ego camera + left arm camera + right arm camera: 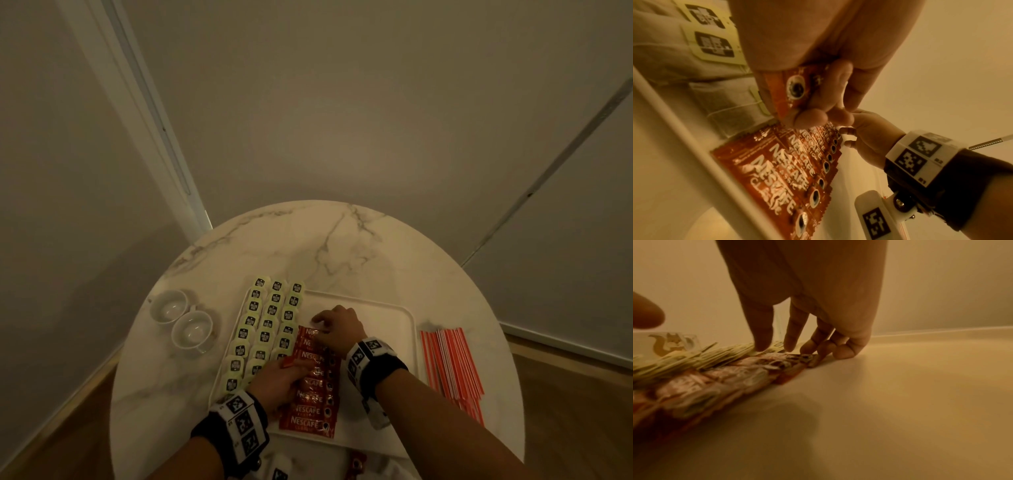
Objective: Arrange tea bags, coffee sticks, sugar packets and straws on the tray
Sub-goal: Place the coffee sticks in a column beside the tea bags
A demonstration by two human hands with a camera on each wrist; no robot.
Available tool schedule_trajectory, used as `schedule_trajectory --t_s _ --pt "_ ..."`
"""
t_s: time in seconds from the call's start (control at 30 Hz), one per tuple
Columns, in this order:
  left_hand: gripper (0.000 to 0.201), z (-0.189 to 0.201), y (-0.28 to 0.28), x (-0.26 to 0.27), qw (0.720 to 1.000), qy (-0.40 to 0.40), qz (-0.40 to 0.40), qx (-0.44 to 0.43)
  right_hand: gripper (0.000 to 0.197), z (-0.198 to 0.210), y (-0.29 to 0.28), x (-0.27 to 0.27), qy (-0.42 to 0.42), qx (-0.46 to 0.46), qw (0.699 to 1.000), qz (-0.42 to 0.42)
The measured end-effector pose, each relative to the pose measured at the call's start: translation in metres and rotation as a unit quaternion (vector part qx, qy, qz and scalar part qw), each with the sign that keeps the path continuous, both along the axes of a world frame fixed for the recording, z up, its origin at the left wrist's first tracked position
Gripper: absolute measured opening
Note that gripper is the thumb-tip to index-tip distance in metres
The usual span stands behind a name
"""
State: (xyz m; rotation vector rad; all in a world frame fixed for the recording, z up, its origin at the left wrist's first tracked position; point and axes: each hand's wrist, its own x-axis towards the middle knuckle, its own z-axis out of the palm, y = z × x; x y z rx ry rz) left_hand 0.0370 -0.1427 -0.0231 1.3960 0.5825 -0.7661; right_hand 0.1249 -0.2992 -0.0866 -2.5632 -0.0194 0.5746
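Head view: my left hand (279, 380) grips spare coffee sticks (795, 91) for feeding; right hand (337, 329), fingers down and holding nothing, squares the coffee row (313, 383) ahead on the tray (409, 329).

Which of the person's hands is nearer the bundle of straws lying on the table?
Right. The right hand works over the tray beside the straws; the left hand is farther away, across the coffee sticks, holding one.

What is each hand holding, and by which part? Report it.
Left hand pinches spare Nescafe coffee sticks by one end. Right hand holds nothing; its fingers touch the laid row's far end.
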Motion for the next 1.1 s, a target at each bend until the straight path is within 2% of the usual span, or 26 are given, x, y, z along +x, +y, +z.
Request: schedule_trajectory --t_s 0.1,0.37,0.53,0.77,1.1 --pt "0.027 -0.001 0.001 -0.002 1.0 0.006 -0.003 -0.006 0.044 0.003 0.0 -0.005 -0.004 -0.023 0.999 0.041" --pt "0.029 0.008 -0.001 -0.007 1.0 0.003 0.004 -0.025 0.04 0.006 0.0 -0.005 -0.009 -0.045 0.996 0.073" --pt "0.027 0.005 0.002 -0.006 1.0 0.007 0.006 -0.023 0.041 0.007 -0.001 -0.006 -0.004 -0.043 0.996 0.077" --pt "0.013 -0.01 0.009 -0.001 1.0 -0.011 -0.002 -0.013 0.042 0.007 -0.003 -0.006 0.001 -0.026 0.998 0.048" --pt "0.017 -0.008 0.008 -0.005 1.0 -0.023 -0.002 0.0 0.047 0.004 0.001 -0.011 -0.011 -0.043 0.998 0.032"
